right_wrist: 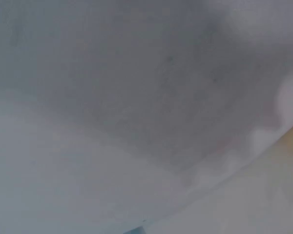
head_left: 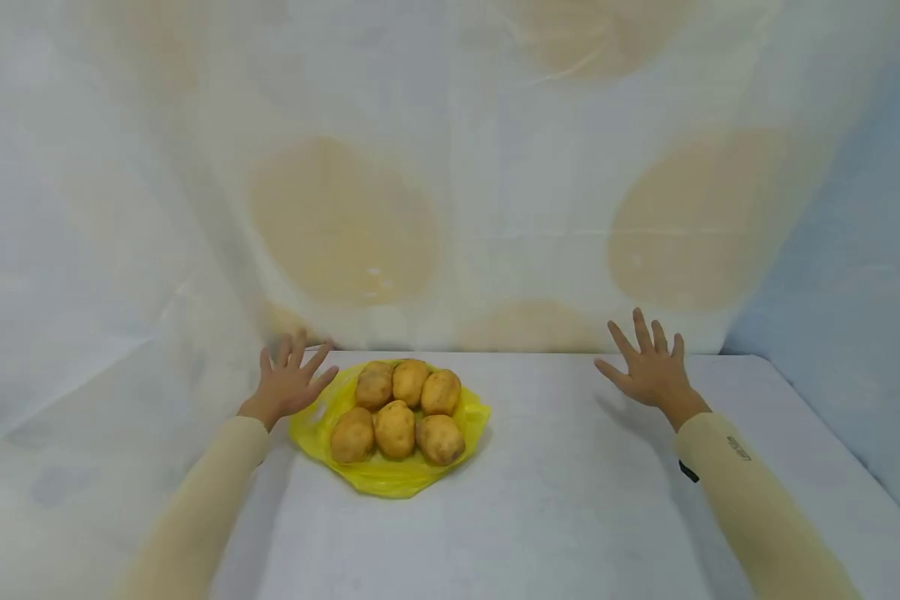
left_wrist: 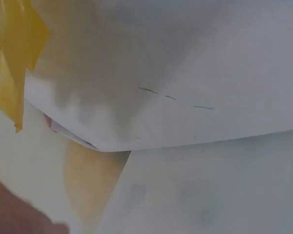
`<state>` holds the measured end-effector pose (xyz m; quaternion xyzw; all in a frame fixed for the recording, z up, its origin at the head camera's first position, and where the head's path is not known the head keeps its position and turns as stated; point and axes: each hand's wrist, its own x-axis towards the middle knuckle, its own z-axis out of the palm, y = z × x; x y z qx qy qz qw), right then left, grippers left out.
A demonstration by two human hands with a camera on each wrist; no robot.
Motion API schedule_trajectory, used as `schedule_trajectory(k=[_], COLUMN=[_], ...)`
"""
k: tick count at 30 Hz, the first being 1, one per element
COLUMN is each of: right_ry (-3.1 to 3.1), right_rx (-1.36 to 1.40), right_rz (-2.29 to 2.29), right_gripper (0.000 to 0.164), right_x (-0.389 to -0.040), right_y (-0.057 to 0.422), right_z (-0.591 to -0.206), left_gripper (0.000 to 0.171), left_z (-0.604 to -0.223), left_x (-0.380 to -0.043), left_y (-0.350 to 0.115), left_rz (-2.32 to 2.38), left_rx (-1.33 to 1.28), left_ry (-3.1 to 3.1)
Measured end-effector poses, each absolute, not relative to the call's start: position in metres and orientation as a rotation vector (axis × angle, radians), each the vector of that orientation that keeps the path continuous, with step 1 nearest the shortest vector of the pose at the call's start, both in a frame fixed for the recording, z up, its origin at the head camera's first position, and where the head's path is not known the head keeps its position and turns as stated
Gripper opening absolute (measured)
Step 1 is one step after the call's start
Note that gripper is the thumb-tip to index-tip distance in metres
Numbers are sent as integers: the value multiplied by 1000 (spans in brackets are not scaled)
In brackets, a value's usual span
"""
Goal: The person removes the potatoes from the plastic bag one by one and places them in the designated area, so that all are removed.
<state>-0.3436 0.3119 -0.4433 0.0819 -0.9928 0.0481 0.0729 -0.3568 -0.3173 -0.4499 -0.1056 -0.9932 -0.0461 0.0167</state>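
Observation:
Several potatoes (head_left: pixel 395 429) lie in two rows on a spread yellow plastic bag (head_left: pixel 390 482), left of the middle of the table. My left hand (head_left: pixel 287 387) hovers beside the bag's left edge with its fingers spread, holding nothing. Well to the right of the potatoes, my right hand (head_left: pixel 651 372) is held above the table, fingers spread and nothing in it. In the left wrist view a corner of the yellow bag (left_wrist: pixel 10 58) and part of the left hand (left_wrist: pixel 19 214) show. The right wrist view has only the tabletop and a hand's shadow.
The white-covered table (head_left: pixel 555 500) runs back to a pale curtain (head_left: pixel 510 208) with tan round patches. Sheeting also hangs along the left side (head_left: pixel 82 333) and the right side (head_left: pixel 855 333). Short green marks (left_wrist: pixel 147 90) show on the table cover.

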Motion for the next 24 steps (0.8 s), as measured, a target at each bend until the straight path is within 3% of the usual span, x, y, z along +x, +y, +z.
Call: schedule_trajectory(k=[14, 21, 24], right_ry=[-2888, -2870, -2858], right_rx=[488, 631, 684], right_rz=[178, 154, 139], right_gripper=[83, 81, 81], right_x=[-345, -336, -333], right_y=[257, 219, 208], right_z=[-448, -447, -448], left_gripper=[98, 85, 90], left_z=[-462, -471, -477], left_x=[-313, -314, -315], left_y=[-334, -345, -351], left_rz=[-406, -589, -586], left_rx=[-517, -595, -621], left_ry=[-3288, -3339, -3368])
